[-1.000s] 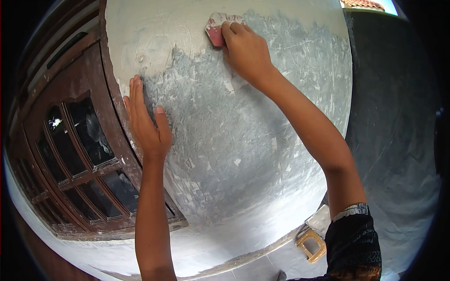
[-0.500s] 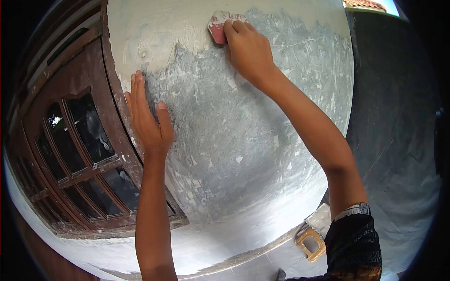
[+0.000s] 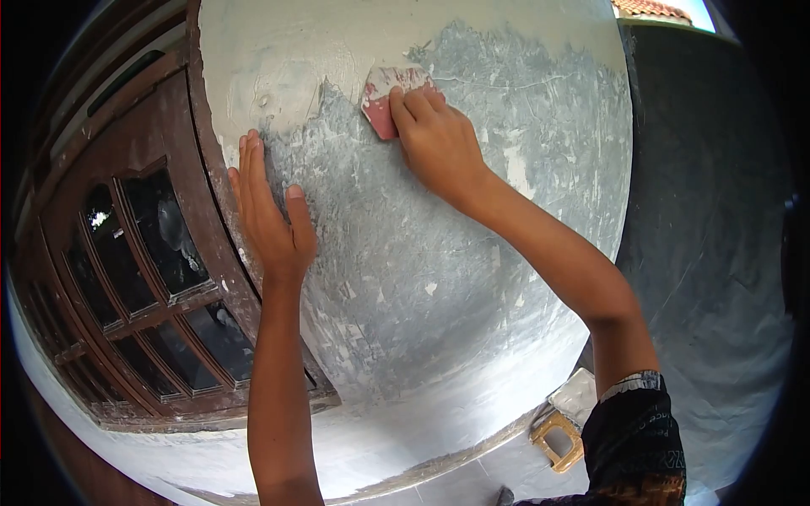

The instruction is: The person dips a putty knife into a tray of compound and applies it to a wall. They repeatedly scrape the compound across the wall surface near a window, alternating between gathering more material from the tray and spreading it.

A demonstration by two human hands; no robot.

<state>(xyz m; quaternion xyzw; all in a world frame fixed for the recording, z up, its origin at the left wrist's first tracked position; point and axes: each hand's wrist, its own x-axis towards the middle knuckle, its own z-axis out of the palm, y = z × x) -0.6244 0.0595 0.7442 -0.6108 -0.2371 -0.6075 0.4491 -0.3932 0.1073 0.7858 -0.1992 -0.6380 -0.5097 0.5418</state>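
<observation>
My right hand point(image 3: 440, 145) grips a red scraper point(image 3: 381, 116) smeared with whitish paste and presses it to the wall. The wall point(image 3: 405, 244) is mottled grey with pale flecks, and smooth cream filler point(image 3: 295, 51) covers its upper part. The scraper lies just below the ragged edge between cream and grey. To the left, my left hand point(image 3: 274, 219) rests against the wall near the window frame, fingers stretched upward and thumb apart, holding nothing.
A brown wooden window point(image 3: 169, 287) with dark panes stands at the left. Dark sheeting point(image 3: 709, 202) hangs at the right. Below on the tiled floor are a yellowish stool point(image 3: 557, 440) and a pale, flat-topped object point(image 3: 575, 396).
My right hand has drawn the scraper down the wall and slightly left. A pale patch now shows on the grey right of the hand. My left hand stays in place.
</observation>
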